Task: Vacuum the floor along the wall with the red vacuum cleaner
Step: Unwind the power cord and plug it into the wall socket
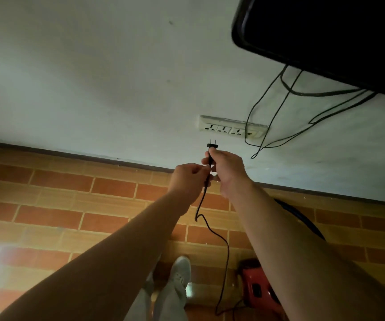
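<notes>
Gripping the black plug [211,147] by its body, the right hand [228,169] has its fingers curled round it, the two prongs pointing up toward the socket strip [224,129] on the white wall [94,77]; the prongs sit just below the strip, apart from it, under its left sockets; the left hand [188,179], close against the right, pinches the cord [227,256] just beneath the plug between thumb and fingers; so both hands are closed on the same lead; from there the cord hangs slack, kinks once, and runs down between the two bare forearms to the floor [59,205] beside the vacuum [255,286]; the vacuum, red with dark parts, stands on the floor at the lower right, partly hidden behind the right forearm; a dark hose [302,218] curves over the floor past that forearm, near the skirting [70,155]; the floor is brick-patterned in orange and tan, with a bright glare at its lower left; the strip shows three sockets in a row and a yellowish module at its right end; thin black cables [270,126] hang in loops from a dark screen [326,31] at the upper right and cross the strip's right end; a pale shoe [181,274] and grey trouser legs [170,304] show between the forearms.
</notes>
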The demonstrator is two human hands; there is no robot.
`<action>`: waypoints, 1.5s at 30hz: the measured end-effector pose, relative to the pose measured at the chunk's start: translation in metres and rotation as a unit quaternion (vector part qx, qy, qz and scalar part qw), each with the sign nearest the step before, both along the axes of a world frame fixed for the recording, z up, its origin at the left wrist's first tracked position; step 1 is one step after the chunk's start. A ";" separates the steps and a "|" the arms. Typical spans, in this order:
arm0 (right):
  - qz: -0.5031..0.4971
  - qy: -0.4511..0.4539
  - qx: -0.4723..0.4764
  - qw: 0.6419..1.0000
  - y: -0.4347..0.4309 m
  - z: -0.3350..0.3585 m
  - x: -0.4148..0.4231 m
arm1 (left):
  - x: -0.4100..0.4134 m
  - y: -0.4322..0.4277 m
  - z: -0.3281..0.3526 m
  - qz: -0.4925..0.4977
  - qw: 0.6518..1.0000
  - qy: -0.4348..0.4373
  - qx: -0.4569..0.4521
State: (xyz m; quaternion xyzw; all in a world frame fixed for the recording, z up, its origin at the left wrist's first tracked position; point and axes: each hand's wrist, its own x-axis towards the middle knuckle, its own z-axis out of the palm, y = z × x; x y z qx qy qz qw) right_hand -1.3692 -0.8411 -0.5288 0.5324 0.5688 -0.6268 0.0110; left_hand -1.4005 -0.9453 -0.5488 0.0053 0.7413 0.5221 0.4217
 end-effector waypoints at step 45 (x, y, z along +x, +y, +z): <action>-0.026 0.023 0.028 0.999 0.037 -0.056 -0.055 | -0.057 0.030 -0.054 -0.003 0.998 0.028 0.052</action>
